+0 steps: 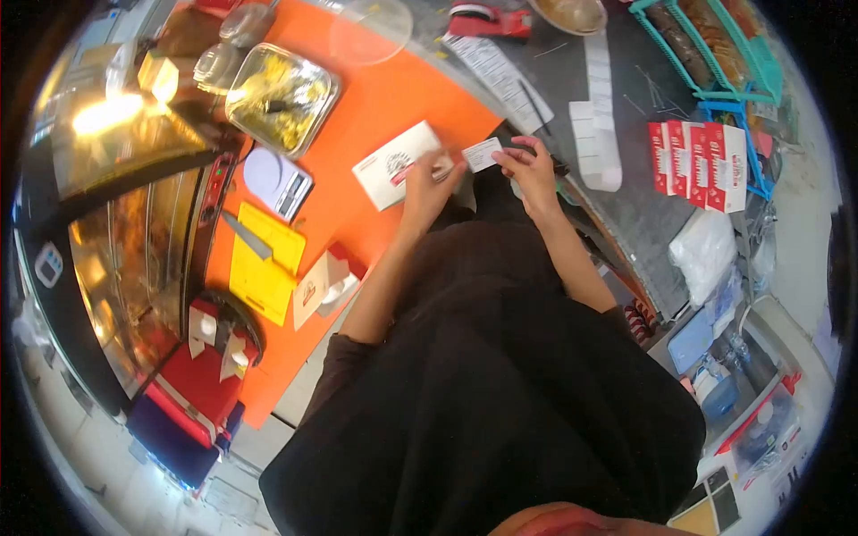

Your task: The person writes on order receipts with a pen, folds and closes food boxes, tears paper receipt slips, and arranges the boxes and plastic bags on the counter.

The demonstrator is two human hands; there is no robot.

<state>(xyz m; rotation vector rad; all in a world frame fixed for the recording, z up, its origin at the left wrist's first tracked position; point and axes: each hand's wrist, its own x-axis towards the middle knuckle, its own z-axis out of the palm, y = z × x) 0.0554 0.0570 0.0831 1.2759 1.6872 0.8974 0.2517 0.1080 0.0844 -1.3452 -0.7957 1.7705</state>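
A small white printed label [483, 154] is pinched in my right hand [530, 171], just right of a white box. That white box [393, 168] with a round dark print lies on the orange tabletop [357, 98]. My left hand [429, 185] is at the box's right edge, its fingers drawn together and slightly blurred; whether anything is between them is hidden. The left fingertips are close to the label's left end.
Left of the box are a white scale [275, 183], a yellow board [265, 277] with a knife [248, 236], and a metal tray [283, 100] of yellow food. Red-and-white boxes [697, 165], label strips [597, 116] and teal baskets [710, 54] stand right. A glass display case [134, 259] stands far left.
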